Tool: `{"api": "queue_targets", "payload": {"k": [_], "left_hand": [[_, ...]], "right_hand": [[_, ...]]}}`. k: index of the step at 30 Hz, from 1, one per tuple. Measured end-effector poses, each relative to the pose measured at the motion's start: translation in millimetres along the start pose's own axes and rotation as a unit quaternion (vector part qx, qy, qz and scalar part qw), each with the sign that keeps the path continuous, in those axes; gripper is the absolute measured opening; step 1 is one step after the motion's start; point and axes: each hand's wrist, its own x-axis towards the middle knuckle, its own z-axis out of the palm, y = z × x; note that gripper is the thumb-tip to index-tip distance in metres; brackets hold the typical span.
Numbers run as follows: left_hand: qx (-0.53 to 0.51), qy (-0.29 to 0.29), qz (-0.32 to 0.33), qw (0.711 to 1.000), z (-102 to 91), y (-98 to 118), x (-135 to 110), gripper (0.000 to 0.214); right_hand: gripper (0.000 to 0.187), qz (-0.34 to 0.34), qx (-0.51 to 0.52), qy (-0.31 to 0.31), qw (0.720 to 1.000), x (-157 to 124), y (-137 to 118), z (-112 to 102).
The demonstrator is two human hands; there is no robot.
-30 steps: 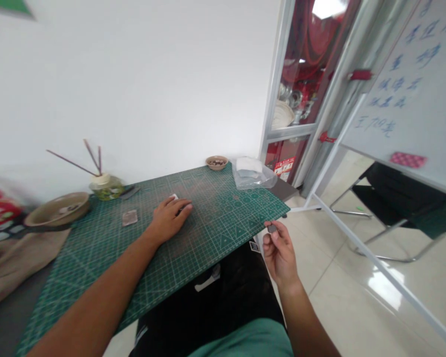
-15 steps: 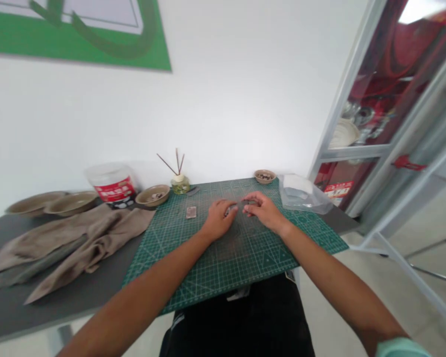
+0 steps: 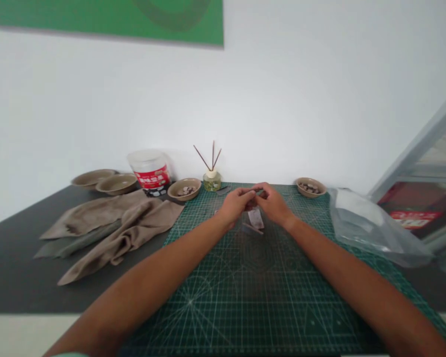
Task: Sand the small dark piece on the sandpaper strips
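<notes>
Both my hands meet above the far middle of the green cutting mat [image 3: 245, 287]. My left hand [image 3: 236, 204] and my right hand [image 3: 273, 204] pinch a small thin dark piece [image 3: 255, 192] between their fingertips. What the piece is stays too small to make out. Just under the hands, a small pale rectangular packet [image 3: 255, 218] and a flat grey strip [image 3: 251, 229] lie on the mat.
A reed diffuser [image 3: 211, 179] stands at the mat's far edge between two small bowls of dark bits [image 3: 185, 189] [image 3: 309, 187]. Brown cloths [image 3: 115, 225], a white tub [image 3: 149, 172] and stacked bowls [image 3: 104, 181] lie left. A clear plastic bag [image 3: 371, 228] lies right.
My right hand came up from beside my lap to the mat and joined my left hand. My view swung left to face the table squarely. Both hands lifted slightly above the packet.
</notes>
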Motion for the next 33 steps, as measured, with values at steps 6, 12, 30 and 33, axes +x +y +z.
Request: {"api": "queue_targets", "payload": {"k": [6, 12, 30, 33], "left_hand": [[-0.098, 0.017, -0.03, 0.995, -0.1, -15, -11, 0.04], [-0.106, 0.024, -0.015, 0.994, -3.1, -19, -12, 0.032], [-0.081, -0.001, 0.019, 0.997, -0.6, -14, -25, 0.028], [-0.07, -0.005, 0.011, 0.997, -0.7, -11, -28, 0.028]], "right_hand": [[0.024, -0.013, -0.006, -0.036, 0.999, -17, 14, 3], [0.025, -0.024, -0.035, -0.042, 0.998, -19, 22, -1], [0.025, -0.049, -0.041, -0.027, 0.998, -27, 9, -3], [0.025, -0.006, -0.015, -0.029, 0.999, -31, 6, -2]]}}
